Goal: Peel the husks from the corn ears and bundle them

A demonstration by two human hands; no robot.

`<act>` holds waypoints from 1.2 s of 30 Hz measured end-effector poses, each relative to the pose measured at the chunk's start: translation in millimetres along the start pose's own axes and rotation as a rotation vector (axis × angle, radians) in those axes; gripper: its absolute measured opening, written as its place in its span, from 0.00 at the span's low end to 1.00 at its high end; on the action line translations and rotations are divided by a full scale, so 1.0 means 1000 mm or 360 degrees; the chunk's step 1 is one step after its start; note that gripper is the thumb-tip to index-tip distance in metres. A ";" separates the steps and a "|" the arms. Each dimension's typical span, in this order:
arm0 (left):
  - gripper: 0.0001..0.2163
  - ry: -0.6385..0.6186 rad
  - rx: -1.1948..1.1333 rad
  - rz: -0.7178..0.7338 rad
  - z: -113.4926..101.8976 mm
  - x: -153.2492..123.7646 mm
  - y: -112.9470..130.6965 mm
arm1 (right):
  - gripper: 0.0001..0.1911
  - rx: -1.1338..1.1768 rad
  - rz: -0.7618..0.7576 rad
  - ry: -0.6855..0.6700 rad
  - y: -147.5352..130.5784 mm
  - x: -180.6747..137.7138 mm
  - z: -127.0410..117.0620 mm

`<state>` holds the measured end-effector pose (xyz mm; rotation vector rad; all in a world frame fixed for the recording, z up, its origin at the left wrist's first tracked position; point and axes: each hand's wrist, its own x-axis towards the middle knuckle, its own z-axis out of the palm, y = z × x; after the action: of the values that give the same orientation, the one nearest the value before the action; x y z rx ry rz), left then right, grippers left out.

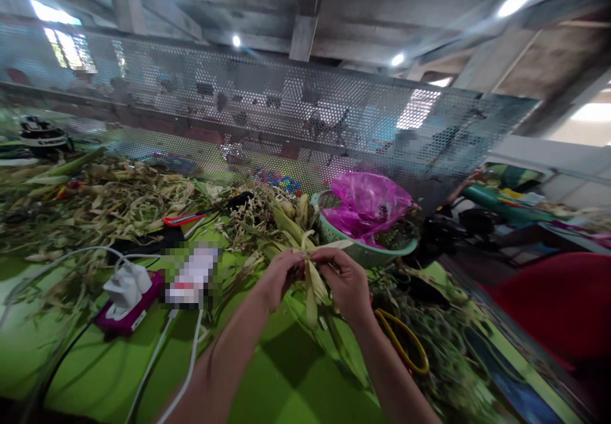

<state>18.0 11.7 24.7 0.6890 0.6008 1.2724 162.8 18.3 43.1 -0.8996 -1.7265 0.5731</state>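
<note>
- My left hand [281, 274] is curled around the upper part of some pale husk strips [311, 290], its fingers closed in close to them; part of that grip is hidden from me.
- My right hand [346, 281] pinches the same strips from the other side, thumb and finger drawn narrow on them, just beside the left.
- The strips are between my two hands, above the green surface [296, 386], with their loose ends hanging down toward it.
- Just beyond my fingers, more leafy husks [286, 223] lie in a tangle.
- Behind my right hand is a green basket [367, 255], with a crumpled pink bag [367, 204] in it, rising above the rim.
- Near my right forearm lies a yellow loop [422, 354], beside a heap of stringy scraps.
- To the left of my left arm I have a phone [193, 277] with white cables [193, 341] running from its near end.
- Left of the phone, white plugs [126, 287] sit in a purple power strip [112, 330].
- A wide pile of dry leaves [143, 195] covers the far left, in front of a perforated screen [267, 106].
</note>
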 end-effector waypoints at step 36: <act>0.11 0.0405 0.0521 0.0276 -0.001 0.002 -0.002 | 0.15 0.0200 0.0575 0.0089 0.009 -0.004 0.016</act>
<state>18.9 13.9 22.1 0.8696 0.9903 1.4514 151.2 21.5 29.4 -1.1346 -1.4681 0.8753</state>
